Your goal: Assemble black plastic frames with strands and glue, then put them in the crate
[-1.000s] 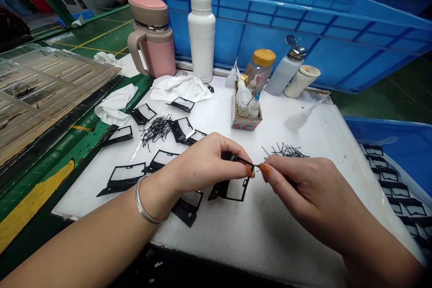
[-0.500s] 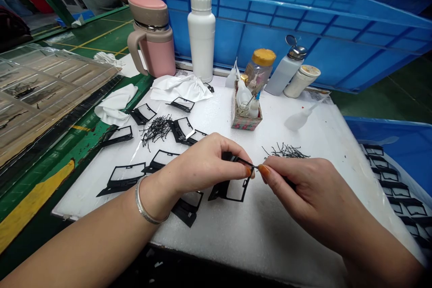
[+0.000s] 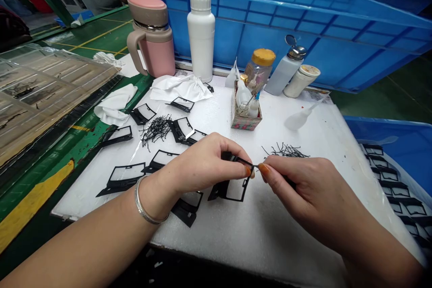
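Observation:
My left hand (image 3: 205, 162) is closed on a black plastic frame (image 3: 232, 187), held just above the white foam pad (image 3: 256, 229). My right hand (image 3: 297, 184) pinches a thin black pin (image 3: 257, 166) against the frame's upper corner, thumb and forefinger tips almost touching those of the left hand. A loose heap of black pins (image 3: 286, 150) lies just beyond the right hand. A second heap of pins (image 3: 155, 128) lies to the left among several more black frames (image 3: 125, 173).
At the pad's back stand a pink mug (image 3: 152, 36), a white bottle (image 3: 201, 36), a yellow-lidded jar (image 3: 260, 68), a dispenser bottle (image 3: 286, 68) and a small box of droppers (image 3: 245, 117). Blue crates (image 3: 337, 31) stand behind and at right. Clear trays (image 3: 40, 85) lie left.

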Demonstrator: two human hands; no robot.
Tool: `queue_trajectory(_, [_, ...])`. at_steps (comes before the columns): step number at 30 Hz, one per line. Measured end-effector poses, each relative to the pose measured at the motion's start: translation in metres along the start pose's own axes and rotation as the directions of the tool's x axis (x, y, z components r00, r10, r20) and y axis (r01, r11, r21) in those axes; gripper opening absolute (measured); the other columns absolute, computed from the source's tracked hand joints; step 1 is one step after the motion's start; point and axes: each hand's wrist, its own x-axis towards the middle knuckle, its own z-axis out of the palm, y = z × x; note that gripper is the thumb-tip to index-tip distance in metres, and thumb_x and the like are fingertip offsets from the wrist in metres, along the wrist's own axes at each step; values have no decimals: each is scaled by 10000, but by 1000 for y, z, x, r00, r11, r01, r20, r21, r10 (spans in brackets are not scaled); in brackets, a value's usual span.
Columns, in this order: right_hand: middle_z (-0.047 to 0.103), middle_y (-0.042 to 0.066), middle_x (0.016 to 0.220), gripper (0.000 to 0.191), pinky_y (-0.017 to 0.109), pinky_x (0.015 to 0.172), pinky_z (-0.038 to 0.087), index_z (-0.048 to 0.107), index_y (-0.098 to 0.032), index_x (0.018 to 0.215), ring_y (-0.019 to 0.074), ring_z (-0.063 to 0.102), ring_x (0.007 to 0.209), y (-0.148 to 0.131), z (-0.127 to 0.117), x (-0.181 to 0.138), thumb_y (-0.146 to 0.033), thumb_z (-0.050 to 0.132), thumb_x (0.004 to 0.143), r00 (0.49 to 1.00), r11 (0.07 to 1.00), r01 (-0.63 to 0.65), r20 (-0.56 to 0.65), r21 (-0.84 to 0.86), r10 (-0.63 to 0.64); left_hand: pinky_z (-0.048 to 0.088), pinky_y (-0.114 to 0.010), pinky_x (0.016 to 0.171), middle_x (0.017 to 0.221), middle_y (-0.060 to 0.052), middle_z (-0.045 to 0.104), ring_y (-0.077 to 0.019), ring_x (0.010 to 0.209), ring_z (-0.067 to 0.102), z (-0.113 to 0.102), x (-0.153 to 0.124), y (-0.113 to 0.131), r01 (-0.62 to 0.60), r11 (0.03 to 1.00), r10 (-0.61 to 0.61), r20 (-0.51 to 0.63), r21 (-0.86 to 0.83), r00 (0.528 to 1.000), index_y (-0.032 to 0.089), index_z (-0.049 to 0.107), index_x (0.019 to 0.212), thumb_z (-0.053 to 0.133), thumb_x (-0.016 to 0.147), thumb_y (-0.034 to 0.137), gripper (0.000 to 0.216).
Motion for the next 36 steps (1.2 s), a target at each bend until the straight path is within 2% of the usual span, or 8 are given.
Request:
queue_trajectory(6, [420, -50, 498, 377, 243, 483, 250, 429, -180, 589, 70, 393, 444, -2, -1, 0, -311, 464, 941, 999, 1000, -28, 43, 8, 27, 451, -216, 689, 776, -38, 704, -137, 744, 596, 0, 0, 1, 13, 1000, -13, 8, -20, 1000, 113, 747, 838, 701, 765, 230, 145])
queue_trajectory(36, [439, -42, 496, 374, 249, 480, 249, 452, -182, 595, 79, 411, 446, -1, -1, 0, -309, 451, 947, 999, 1000, -11, 37, -6, 11, 463, -212, 683, 774, -34, 710, -145, 741, 618, 1, 0, 1, 1, 1000, -1, 6, -12, 1000, 128, 753, 830, 694, 759, 229, 137])
